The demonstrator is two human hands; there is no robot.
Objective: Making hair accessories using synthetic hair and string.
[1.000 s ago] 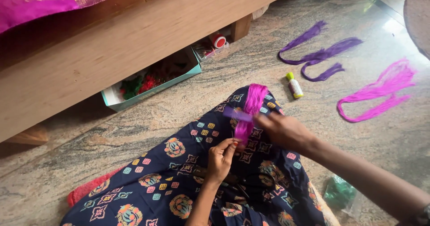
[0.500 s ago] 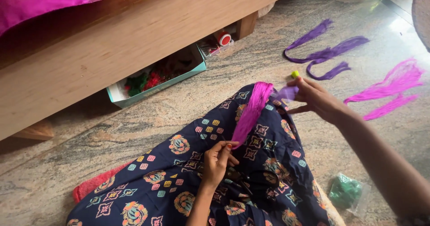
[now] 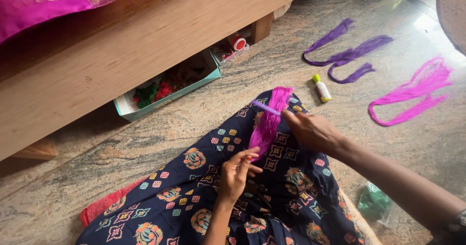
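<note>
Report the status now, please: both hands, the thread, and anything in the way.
Left hand pinches near end of magenta thread bundle on lap. Right hand draws purple comb across it. Nothing in the way.

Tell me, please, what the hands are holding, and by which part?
The left hand pinches the pink thread bundle's lower end; the right hand holds a purple comb by its handle end.

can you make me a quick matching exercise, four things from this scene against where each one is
Things:
1. small glue bottle
2. teal box
3. pink thread bundle
4. purple comb

Places:
A. draped over the lap, lower end pinched by the left hand
B. under the wooden bed frame
C. in the right hand, across the pink threads
D. on the stone floor beside the purple thread strands

Pairs: 1-D, 2-B, 3-A, 4-C
</note>
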